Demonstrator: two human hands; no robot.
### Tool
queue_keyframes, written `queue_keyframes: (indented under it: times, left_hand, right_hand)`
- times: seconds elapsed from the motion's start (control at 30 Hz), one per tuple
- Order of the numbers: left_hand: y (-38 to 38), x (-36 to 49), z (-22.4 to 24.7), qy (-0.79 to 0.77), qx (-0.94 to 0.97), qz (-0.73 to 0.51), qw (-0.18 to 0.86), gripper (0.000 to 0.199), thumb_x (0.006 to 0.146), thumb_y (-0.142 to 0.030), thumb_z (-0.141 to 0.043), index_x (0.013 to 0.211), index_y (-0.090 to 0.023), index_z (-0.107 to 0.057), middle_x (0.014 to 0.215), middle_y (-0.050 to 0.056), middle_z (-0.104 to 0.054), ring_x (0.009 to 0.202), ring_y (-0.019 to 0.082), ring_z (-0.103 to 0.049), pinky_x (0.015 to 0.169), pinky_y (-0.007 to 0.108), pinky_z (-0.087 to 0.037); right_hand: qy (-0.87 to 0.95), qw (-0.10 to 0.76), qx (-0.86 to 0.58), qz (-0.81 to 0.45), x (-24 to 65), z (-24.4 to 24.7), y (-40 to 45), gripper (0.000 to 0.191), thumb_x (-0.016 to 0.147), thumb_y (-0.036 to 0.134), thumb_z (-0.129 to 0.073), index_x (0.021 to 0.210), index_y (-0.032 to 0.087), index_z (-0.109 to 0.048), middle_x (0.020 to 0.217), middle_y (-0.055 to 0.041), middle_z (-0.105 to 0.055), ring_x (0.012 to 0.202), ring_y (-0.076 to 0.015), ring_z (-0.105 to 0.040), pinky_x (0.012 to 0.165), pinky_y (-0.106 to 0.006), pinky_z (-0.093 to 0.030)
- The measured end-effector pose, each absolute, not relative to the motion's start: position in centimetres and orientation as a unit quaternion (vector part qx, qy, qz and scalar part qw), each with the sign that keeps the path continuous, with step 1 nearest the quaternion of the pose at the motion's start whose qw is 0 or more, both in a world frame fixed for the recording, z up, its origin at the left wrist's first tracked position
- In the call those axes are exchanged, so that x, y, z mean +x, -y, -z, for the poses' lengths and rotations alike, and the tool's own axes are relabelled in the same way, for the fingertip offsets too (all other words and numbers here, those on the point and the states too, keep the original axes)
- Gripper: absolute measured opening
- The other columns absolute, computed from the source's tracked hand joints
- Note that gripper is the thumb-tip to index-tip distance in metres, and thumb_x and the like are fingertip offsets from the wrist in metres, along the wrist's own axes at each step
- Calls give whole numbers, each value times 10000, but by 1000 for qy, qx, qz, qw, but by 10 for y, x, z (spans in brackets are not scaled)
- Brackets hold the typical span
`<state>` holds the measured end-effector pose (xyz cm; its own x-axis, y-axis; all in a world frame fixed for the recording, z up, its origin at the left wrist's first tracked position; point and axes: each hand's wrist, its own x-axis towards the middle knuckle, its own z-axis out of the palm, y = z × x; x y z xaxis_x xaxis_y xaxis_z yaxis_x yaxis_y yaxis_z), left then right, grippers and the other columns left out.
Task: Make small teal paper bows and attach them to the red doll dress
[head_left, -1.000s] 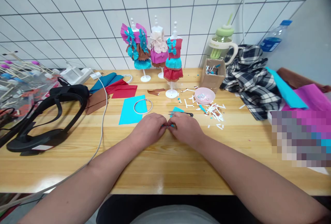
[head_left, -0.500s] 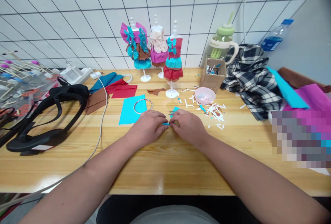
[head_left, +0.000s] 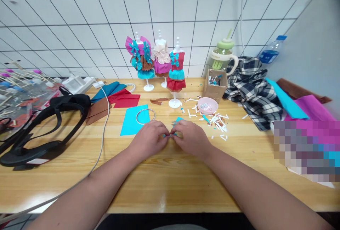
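Observation:
My left hand (head_left: 152, 136) and my right hand (head_left: 190, 135) meet over the middle of the table, their fingertips nearly touching. Both pinch a small blue piece (head_left: 170, 136), of which only bits show between the fingers. Behind my right hand, a blue scrap (head_left: 179, 119) and what looks like scissor tips (head_left: 174, 122) are partly hidden. A blue sheet (head_left: 129, 121) lies beyond my left hand, with a metal ring (head_left: 137, 116) on it. Three small dress forms stand behind; the nearest wears a red and blue dress (head_left: 176, 70).
A pink bowl (head_left: 207, 106) stands by white paper strips (head_left: 219, 122), with a cardboard box (head_left: 214, 90) behind. At the left are a black headset (head_left: 70, 127) and a cable (head_left: 104, 134). Plaid cloth (head_left: 249, 88) lies at the right.
The view has tilted up, so the table things sit lower in the picture. My fingertips have drawn closer together, and less of the blue piece shows.

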<state>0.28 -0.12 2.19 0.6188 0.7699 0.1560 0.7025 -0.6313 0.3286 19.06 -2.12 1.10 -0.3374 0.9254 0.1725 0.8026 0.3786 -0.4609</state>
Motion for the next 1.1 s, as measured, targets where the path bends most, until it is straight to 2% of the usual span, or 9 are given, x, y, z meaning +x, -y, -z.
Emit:
queue_keyframes:
  times: [0.07, 0.17, 0.27, 0.43, 0.63, 0.87, 0.93, 1.0, 1.1]
  left_hand:
    - [0, 1, -21, -423, 880, -173, 130, 139, 813, -225, -565, 810, -208, -704, 848, 38, -694, 851, 193, -602, 814, 337, -461]
    - [-3, -2, -20, -440, 858, -217, 153, 128, 813, -224, -569, 787, -212, -694, 848, 24, -705, 847, 179, -616, 829, 328, -462]
    - [-4, -3, -23, -469, 831, -235, 186, 116, 804, -248, -583, 779, -218, -693, 827, 7, -718, 829, 172, -634, 813, 321, -471]
    - [-2, -1, -28, -487, 814, -225, 221, 123, 787, -260, -595, 751, -230, -709, 759, -10, -722, 778, 168, -644, 802, 319, -475]
    - [-2, 0, -25, -470, 828, -217, 214, 141, 797, -263, -576, 745, -226, -701, 762, -5, -725, 771, 168, -644, 812, 325, -465]
    - [-1, 0, -27, -465, 832, -215, 213, 130, 804, -246, -579, 737, -218, -687, 754, 1, -720, 766, 168, -644, 820, 340, -472]
    - [0, 1, -27, -429, 848, -228, 211, 113, 811, -249, -593, 754, -218, -686, 858, 19, -732, 847, 177, -648, 857, 352, -474]
    - [1, 4, -24, -376, 872, -233, 207, 95, 822, -242, -595, 798, -225, -685, 1078, 41, -707, 1023, 196, -619, 932, 377, -456]
    - [2, 11, -13, -324, 901, -210, 197, 93, 828, -208, -579, 845, -224, -669, 1322, 64, -583, 1264, 225, -482, 1032, 430, -400]
  right_hand:
    - [774, 255, -556, -164, 205, -15, 13, 293, 835, 370, -595, 1087, 230, -645, 1009, -26, -662, 918, -159, -595, 789, -259, -429]
    - [706, 277, -641, -117, 235, -21, -3, 256, 852, 377, -566, 1048, 244, -664, 979, -24, -670, 875, -173, -595, 747, -281, -426]
    - [709, 228, -665, -61, 258, -20, -16, 200, 865, 300, -548, 982, 242, -699, 1006, -41, -667, 951, -192, -575, 795, -298, -412]
    - [781, 132, -609, -46, 262, -3, -23, 194, 874, 260, -553, 961, 255, -726, 987, -34, -684, 986, -203, -544, 841, -301, -387]
    - [807, 91, -582, -38, 253, 0, -23, 222, 888, 304, -555, 1040, 266, -713, 1043, -40, -679, 996, -203, -543, 845, -301, -385]
    - [783, 70, -618, -24, 252, -12, -16, 252, 888, 257, -498, 993, 273, -726, 1012, -39, -699, 986, -214, -579, 751, -291, -404]
    - [771, 71, -631, -51, 249, -12, -16, 245, 887, 314, -502, 960, 278, -733, 975, -32, -711, 925, -202, -607, 702, -280, -404]
    - [754, 69, -647, -88, 246, -10, -16, 247, 886, 346, -501, 926, 286, -737, 918, -22, -725, 848, -188, -628, 650, -270, -395]
    - [741, 80, -649, -150, 242, -7, -16, 204, 863, 318, -532, 901, 278, -729, 852, -2, -733, 783, -166, -640, 625, -254, -391]
